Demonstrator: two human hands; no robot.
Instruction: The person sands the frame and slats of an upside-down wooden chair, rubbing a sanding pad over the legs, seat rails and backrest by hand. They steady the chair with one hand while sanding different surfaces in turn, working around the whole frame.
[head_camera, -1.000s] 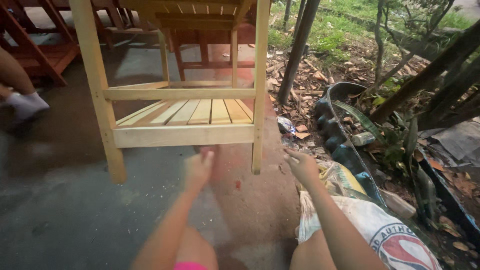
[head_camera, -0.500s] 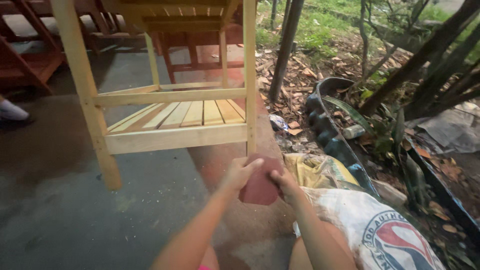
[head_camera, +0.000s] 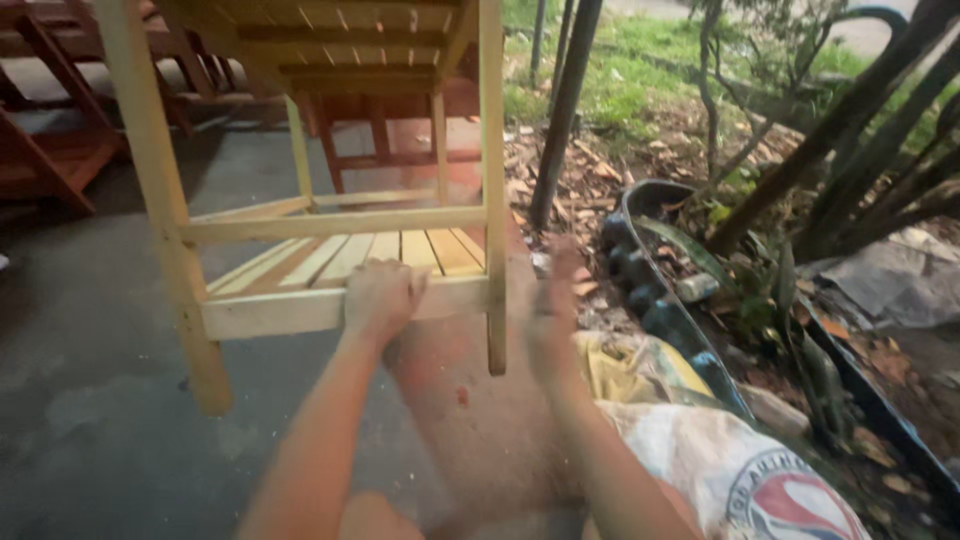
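Gripping the front rail of the lower slatted shelf, the left hand (head_camera: 380, 298) is curling its fingers over the top edge of that pale board, knuckles facing the camera. The shelf belongs to an unfinished wooden table frame (head_camera: 330, 225) that is standing on the grey concrete floor (head_camera: 90, 430), its light legs rising out of the top of the view. The right hand (head_camera: 556, 300) is hanging in the air just to the right of the frame's front right leg (head_camera: 493, 180), close to it but not clearly touching; it is motion-blurred, its fingers are pointing upward, and whether it is open or closing on anything cannot be told.

Both bare forearms are reaching up from the bottom edge. A reddish patch is staining the concrete between them, under the shelf's right corner. A printed white woven sack (head_camera: 760, 480) is lying at the lower right, with a yellowish sack (head_camera: 630, 365) crumpled just beyond it. Further right, a dark curved tyre-like border (head_camera: 650, 280) is running along a bed of dry leaves, plants and leaning branches. Dark red-brown wooden furniture (head_camera: 60, 160) is sitting at the upper left behind the frame, and a dark pole (head_camera: 565, 110) is rising just past the right leg.
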